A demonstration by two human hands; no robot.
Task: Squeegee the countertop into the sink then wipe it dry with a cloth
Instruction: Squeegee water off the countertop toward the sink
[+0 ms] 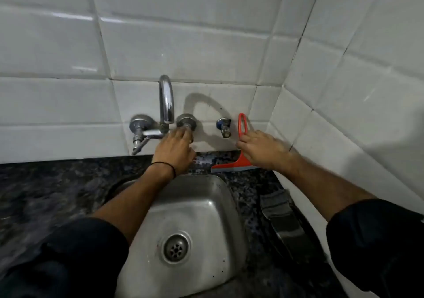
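A red squeegee point(231, 165) with a looped handle stands upright against the tiled wall behind the steel sink point(206, 208), its blade resting on the dark speckled countertop point(57, 183). My right hand point(263, 151) is wrapped around the squeegee's handle at its middle. My left hand point(175, 152) reaches over the sink and its fingers touch the right tap knob point(186, 121) of the chrome wall faucet point(166, 101). A dark grey cloth point(283, 219) lies on the counter to the right of the sink.
A white tiled wall runs behind the counter and turns at the right corner. A small angle valve point(223, 126) sticks out of the wall between the tap knob and the squeegee. The left tap knob point(140, 123) has a lever spout below. The sink drain point(176, 248) is dry.
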